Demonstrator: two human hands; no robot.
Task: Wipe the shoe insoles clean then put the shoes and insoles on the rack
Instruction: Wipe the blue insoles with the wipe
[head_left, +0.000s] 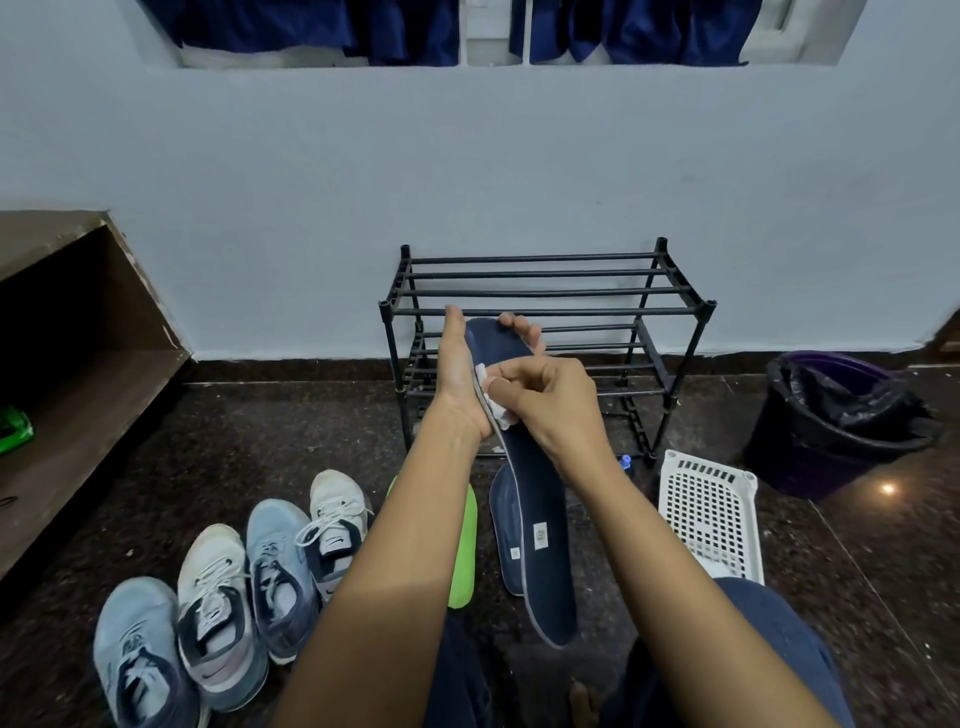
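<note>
My left hand (457, 374) holds a dark blue insole (540, 499) up by its front end, fingers wrapped round its far edge. A small white wipe (493, 402) is pinched in my right hand (545, 400) and pressed against the insole's upper part. Below them, on the floor, lie a second dark blue insole (506, 525) and a bright green insole (465, 545). Several sneakers (218, 597), pale blue and white, stand in a row at the lower left. The black rack (545, 312) stands bare against the wall behind my hands.
A white perforated basket (711, 514) sits on the floor to the right. A dark bin with a black liner (831, 421) stands farther right. A brown wooden shelf unit (78, 364) fills the left side. The floor is dark speckled stone.
</note>
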